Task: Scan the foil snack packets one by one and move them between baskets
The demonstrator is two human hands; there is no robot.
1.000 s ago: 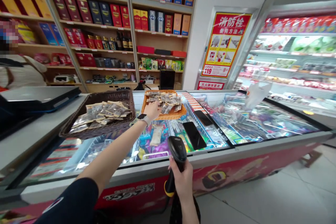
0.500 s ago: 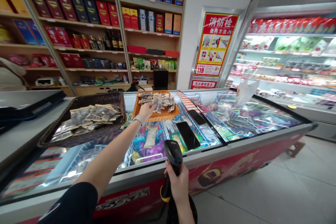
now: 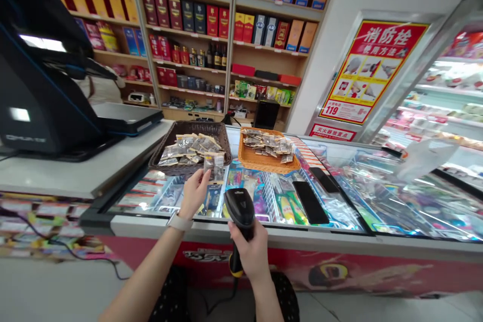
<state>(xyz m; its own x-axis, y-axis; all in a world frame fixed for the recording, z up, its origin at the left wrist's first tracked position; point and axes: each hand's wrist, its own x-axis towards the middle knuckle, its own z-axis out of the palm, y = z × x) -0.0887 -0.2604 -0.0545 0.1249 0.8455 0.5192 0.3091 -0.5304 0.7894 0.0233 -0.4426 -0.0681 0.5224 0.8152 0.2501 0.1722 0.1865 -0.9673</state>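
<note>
My left hand (image 3: 194,192) pinches a small clear packet (image 3: 214,165) by its lower edge, held up just in front of the dark brown basket (image 3: 153,160). In my right hand (image 3: 251,249) is a black handheld barcode scanner (image 3: 240,207), its head tilted up and its cable hanging below. Several similar packets (image 3: 184,147) lie piled inside the dark basket. More packets (image 3: 269,142) fill the orange wicker basket (image 3: 269,163) to its right. Both baskets rest on the glass top of a chest freezer (image 3: 294,234). What is printed on the held packet is too small to read.
Two black phones (image 3: 310,202) (image 3: 323,179) lie on the freezer glass at the right. A black scale machine (image 3: 49,85) stands on the left counter (image 3: 75,171). Behind are shelves of boxed goods (image 3: 188,17); a clear plastic bag (image 3: 424,158) sits far right.
My left hand has drawn back from the orange basket, now with a packet in its fingers. The view has swung left, bringing the scale machine into sight. The scanner remains in my right hand.
</note>
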